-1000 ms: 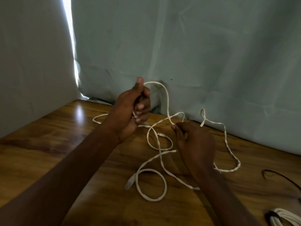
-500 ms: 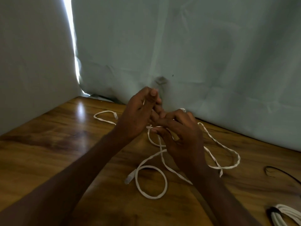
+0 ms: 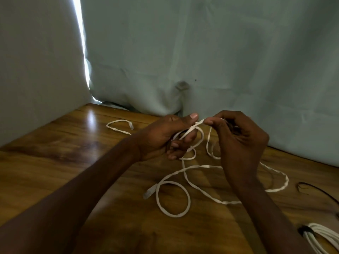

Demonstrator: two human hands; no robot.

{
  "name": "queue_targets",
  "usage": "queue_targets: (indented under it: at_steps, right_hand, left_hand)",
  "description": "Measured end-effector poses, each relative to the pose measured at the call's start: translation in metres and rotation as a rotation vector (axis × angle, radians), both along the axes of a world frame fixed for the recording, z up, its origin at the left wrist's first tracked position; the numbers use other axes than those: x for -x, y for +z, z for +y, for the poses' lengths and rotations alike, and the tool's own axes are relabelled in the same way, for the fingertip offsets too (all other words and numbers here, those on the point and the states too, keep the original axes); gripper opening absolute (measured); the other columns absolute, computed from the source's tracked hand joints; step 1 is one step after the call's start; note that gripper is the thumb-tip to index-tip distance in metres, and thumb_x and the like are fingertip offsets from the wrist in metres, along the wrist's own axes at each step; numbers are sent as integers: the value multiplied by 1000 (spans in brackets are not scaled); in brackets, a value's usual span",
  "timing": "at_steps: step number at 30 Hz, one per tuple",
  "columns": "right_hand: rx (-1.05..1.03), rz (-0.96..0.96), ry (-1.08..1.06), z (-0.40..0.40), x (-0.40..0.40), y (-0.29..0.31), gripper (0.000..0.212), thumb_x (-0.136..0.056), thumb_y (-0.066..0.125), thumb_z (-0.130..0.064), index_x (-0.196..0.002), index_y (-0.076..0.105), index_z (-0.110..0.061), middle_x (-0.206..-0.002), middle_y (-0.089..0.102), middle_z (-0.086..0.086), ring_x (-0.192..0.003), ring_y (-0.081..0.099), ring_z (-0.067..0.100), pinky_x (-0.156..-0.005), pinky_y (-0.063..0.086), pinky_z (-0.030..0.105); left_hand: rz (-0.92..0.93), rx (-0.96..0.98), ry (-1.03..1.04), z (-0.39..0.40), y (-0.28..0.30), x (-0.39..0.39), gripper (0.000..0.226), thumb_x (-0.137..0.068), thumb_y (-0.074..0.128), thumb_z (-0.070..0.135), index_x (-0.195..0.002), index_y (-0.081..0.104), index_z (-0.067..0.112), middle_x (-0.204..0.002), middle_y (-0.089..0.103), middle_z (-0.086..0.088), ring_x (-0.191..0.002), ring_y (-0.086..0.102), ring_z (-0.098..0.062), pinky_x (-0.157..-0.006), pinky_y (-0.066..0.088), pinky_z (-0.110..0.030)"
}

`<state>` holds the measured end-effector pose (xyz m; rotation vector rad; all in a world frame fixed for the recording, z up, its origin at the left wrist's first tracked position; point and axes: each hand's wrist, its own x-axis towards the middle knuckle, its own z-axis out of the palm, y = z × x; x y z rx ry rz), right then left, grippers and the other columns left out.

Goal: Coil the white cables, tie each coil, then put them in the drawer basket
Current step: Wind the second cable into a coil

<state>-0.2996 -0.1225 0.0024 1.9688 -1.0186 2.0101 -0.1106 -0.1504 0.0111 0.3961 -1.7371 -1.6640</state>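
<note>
Your left hand (image 3: 165, 138) grips small loop of white cable (image 3: 192, 171); right hand (image 3: 240, 142) pinches strand beside it. Rest sprawls on surface (image 3: 55, 171) below hands. Tied coil (image 3: 322, 237), probably, right of cable.

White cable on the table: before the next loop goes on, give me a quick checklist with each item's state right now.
1. Left hand grip on white cable: ok, fingers curled round loops.
2. Right hand pinching the strand: ok.
3. Slack free of knots: not ok, loops cross on the table.
4. Near plug loose: ok.
5. Far plug loose: ok.
6. Drawer basket in view: not ok.
</note>
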Motion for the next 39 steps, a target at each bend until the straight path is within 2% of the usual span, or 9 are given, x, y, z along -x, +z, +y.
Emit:
queue_targets:
  at_steps: [5,10,13,16,19,23,27,30,39]
  right_hand:
    - [-177,-50,71,-9,-5,-5,15,-100,68,-26,-93,78,-18,-71,67,-15,-66,64,11,-63,48,26]
    - [-374,382,-96,-27,0,-23,25,-107,51,-39,-99,71,-26,-63,54,-15,-59,54,4,-55,38,32]
    - [-470,627,-187,-24,-10,-31,31,-107,45,-48,-101,70,-30,-70,56,-16,-60,49,2,-55,33,29]
    - [-486,718,-124,-19,-19,-38,37,-101,41,-55,-103,71,-34,-80,65,-17,-70,57,4,-63,47,31]
    - [-409,747,-101,-18,-22,-39,30,-98,49,-50,-106,73,-35,-91,73,-15,-83,61,5,-71,49,24]
    - [-264,673,-83,-16,-23,-34,19,-95,62,-42,-92,77,-31,-80,71,-13,-70,46,-4,-62,28,6]
    - [-99,562,12,-16,-18,-24,10,-90,78,-34,-86,78,-25,-74,67,-8,-67,52,3,-58,44,30]
    - [-47,488,48,-15,-14,-18,12,-89,81,-32,-86,79,-21,-75,60,-13,-69,54,9,-61,46,39]
    - [-154,193,97,-16,-3,-9,2,-93,74,-12,-92,74,-13,-87,69,-5,-80,65,11,-67,49,29]
  left_hand:
    - [273,-297,-254,-7,-1,-1,41,-106,40,38,-78,55,13,-51,35,5,-36,19,-8,-35,16,-18]
    - [711,-429,-319,-30,-6,-11,31,-108,39,29,-85,52,14,-53,43,1,-34,36,-10,-38,28,-21]
    - [933,-549,-140,-39,-9,-25,13,-97,56,9,-85,52,12,-60,56,-4,-43,57,-15,-39,45,-24]
    - [1010,-568,218,-41,-9,-30,14,-99,50,7,-87,58,6,-71,70,-6,-60,73,-18,-46,57,-26]
    - [838,-414,351,-38,-7,-22,35,-113,33,26,-90,53,8,-89,78,-16,-81,79,-28,-61,63,-29]
    - [263,-2,607,-33,-11,-4,40,-114,26,35,-89,46,12,-91,77,-25,-78,77,-33,-64,61,-32]
    - [-12,299,757,-25,-23,7,35,-113,35,26,-92,53,5,-67,67,0,-54,61,-6,-52,48,-18]
    - [-117,480,689,-17,-24,9,38,-113,37,25,-83,54,10,-58,55,5,-51,52,-9,-50,43,-23]
    - [-24,81,176,-8,-9,5,48,-111,36,38,-80,51,5,-44,27,1,-34,16,-9,-36,16,-19]
